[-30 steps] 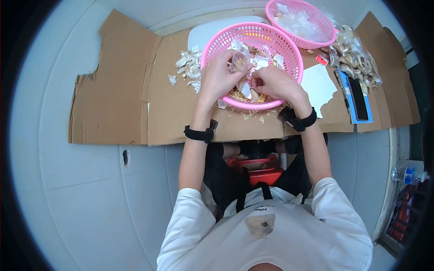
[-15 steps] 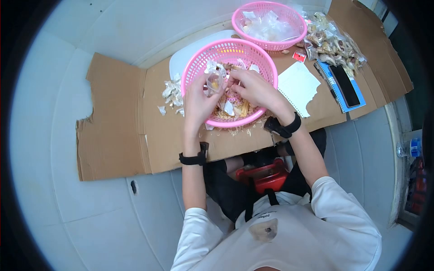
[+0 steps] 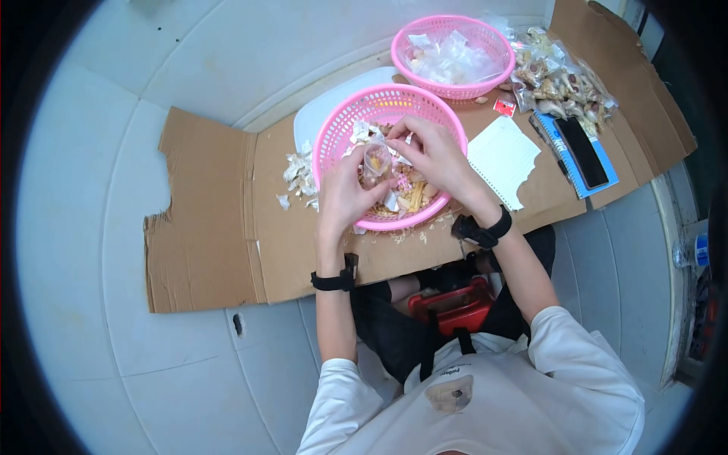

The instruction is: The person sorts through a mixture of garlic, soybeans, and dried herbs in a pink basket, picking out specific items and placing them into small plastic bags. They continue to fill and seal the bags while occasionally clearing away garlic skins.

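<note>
My left hand [image 3: 347,195] is closed around a small clear plastic bag [image 3: 377,161] with a few yellowish bits inside. It holds the bag over a pink perforated basket [image 3: 331,144]. Just right of the bag's top, my right hand [image 3: 434,155] has its fingertips pinched together; what they hold is too small to make out. Below both hands, the basket contains pale yellow dried strips [image 3: 415,199], brownish pieces and torn white scraps.
A second pink basket [image 3: 400,64] with clear bags stands behind. Packed bags of dried pieces [image 3: 565,85], a torn notepad [image 3: 503,161], a blue notebook [image 3: 603,182] and a phone [image 3: 581,152] lie right. White scraps [image 3: 300,171] lie left on the cardboard [image 3: 284,258].
The view has shifted slightly, so everything sits a little lower and to the right. My right fingertips have risen toward the bag's top. My left hand still holds the bag.
</note>
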Motion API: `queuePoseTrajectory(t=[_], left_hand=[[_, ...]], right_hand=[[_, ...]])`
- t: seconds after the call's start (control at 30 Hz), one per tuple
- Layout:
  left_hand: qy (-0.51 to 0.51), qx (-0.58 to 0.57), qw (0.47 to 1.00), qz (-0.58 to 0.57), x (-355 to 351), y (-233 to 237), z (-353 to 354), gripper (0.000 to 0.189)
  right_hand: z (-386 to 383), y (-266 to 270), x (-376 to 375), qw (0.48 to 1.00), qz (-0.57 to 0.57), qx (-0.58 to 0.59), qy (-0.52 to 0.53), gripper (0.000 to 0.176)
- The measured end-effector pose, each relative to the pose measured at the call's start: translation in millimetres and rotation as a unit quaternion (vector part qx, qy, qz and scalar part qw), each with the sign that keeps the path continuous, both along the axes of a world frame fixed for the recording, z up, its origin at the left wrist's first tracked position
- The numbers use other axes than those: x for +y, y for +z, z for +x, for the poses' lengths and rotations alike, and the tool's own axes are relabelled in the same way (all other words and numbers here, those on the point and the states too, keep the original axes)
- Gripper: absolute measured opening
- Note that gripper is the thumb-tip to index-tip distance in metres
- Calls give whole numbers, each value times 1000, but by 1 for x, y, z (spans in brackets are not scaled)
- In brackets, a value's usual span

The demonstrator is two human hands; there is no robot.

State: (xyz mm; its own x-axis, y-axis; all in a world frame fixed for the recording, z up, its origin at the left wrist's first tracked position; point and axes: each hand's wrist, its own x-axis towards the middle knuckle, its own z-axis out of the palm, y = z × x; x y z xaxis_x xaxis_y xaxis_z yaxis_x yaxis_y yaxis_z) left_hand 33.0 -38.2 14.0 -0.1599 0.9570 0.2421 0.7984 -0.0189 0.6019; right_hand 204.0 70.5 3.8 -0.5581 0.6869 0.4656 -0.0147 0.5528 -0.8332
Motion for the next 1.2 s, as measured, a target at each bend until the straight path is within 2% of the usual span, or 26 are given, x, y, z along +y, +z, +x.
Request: queuePoseTrajectory(t=[0.27, 0.37, 0.5, 0.57, 1.2], left_hand=[[-12, -9, 999, -51, -1, 11, 7, 67], [-25, -10, 998, -52, -1, 11, 8, 65], [-19, 12, 999, -39, -2, 4, 3, 59], [-16, 15, 999, -34, -2, 1, 1, 58], [-3, 19, 1000, -19, -2, -2, 1, 53]], right_hand=[[4, 0, 1, 999, -30, 31, 15, 16], [6, 4, -1, 998, -51, 21, 15, 16], [5, 7, -5, 999, -17, 30, 0, 14], [10, 17, -8, 997, -63, -47, 0, 17], [5, 6, -6, 1000, -8, -23, -11, 19]])
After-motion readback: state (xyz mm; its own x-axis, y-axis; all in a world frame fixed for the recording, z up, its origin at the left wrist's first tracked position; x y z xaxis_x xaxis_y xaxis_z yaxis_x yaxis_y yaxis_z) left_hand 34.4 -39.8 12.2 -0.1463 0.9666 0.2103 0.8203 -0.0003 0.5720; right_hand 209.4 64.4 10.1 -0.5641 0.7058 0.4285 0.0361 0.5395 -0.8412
